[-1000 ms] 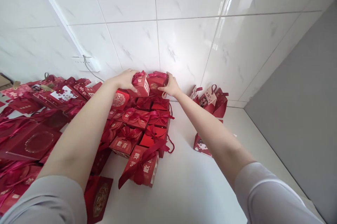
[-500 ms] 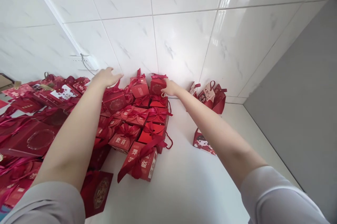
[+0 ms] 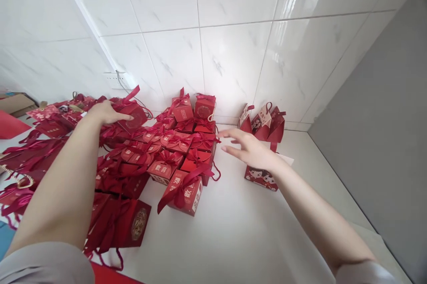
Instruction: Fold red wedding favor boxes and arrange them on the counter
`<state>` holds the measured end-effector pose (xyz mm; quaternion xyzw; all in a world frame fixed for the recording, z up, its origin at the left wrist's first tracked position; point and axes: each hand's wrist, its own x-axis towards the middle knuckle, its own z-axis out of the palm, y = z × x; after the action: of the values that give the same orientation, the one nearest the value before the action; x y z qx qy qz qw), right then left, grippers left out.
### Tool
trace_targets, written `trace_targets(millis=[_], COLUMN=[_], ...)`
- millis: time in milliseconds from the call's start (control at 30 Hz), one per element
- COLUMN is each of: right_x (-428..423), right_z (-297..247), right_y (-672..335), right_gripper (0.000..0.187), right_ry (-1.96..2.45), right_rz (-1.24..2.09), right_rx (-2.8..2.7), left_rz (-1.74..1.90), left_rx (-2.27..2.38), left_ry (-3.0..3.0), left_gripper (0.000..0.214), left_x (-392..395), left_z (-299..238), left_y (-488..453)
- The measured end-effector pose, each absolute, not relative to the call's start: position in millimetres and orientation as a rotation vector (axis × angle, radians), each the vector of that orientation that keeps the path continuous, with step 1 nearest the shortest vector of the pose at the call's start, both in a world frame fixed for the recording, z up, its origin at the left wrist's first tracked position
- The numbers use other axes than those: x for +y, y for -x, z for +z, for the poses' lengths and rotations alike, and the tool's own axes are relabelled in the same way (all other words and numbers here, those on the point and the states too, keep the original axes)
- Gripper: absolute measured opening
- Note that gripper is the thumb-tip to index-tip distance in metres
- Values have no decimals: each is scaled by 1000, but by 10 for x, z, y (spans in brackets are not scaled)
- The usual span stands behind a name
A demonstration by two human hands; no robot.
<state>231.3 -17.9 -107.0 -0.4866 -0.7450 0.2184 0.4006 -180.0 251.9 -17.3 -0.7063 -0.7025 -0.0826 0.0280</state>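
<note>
While my left hand [image 3: 106, 113] lies stretched out over the heap of red packages, its fingers rest on a dark red box with a gold round emblem [image 3: 131, 115], which sits tilted on top of the heap; the fingers are laid along the box's near edge, but I cannot tell from this angle whether they grip it or only touch it. A loose ribbon [image 3: 130, 94] sticks up from that box just beyond my fingertips. My right hand [image 3: 251, 150] hovers open and holds nothing, palm down, fingers spread and pointing toward the rows of small ribboned red boxes [image 3: 182, 150] that lie between my two hands. Those boxes run from near my forearms away to the tiled wall [image 3: 233, 53], and two of them stand highest at the far end: a red box with a bow [image 3: 182, 108] and, touching it on its right-hand side, another red box [image 3: 204, 106]. The nearest box in the rows [image 3: 185, 190] lies askew with a long ribbon draped across it, close to my right forearm. Just under and beyond my right wrist lies a flat red pouch printed with cartoon figures [image 3: 262, 177], and farther out past my right fingertips stand a few red and white gift bags [image 3: 263, 124] against the wall. Beside my left forearm sits a larger dark red box with a gold emblem [image 3: 133, 226]. All of it rests on a white surface [image 3: 233, 230].
</note>
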Motion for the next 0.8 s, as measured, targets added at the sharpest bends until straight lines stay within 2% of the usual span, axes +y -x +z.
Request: trace_targets(millis=[100,233,400,500,633,800], right_x=[-608,-988,-1162,-1162,-1114,-749], right_z=[-1218,-1523,-2057,-2291,-2456,-2547], right_y=[-2261,-2158,-2143,-2137,-2103,-1973], right_gripper=[28,32,34,34,30,30], right_ry=[1246,1165,1303,1361,1413,1458], right_rz=[566,623,579,587,632,804], right_rx=[-1870,-2049,-2177,-2176,-2068,-1474], left_rz=[-363,-488,-567,-531,-314,-263], left_rx=[-2221,-2063,-1866,-1989,-2229,-2305], left_ry=[1982,2134,2209,2192,2316,2320], left_gripper=[126,113,97,100,117,116], left_x=[2504,2612,2974,3226,3513,3579], left_z=[-127,-316,-583,-678,-836,-991], left_y=[1851,1786,1667,1589,1517,1510])
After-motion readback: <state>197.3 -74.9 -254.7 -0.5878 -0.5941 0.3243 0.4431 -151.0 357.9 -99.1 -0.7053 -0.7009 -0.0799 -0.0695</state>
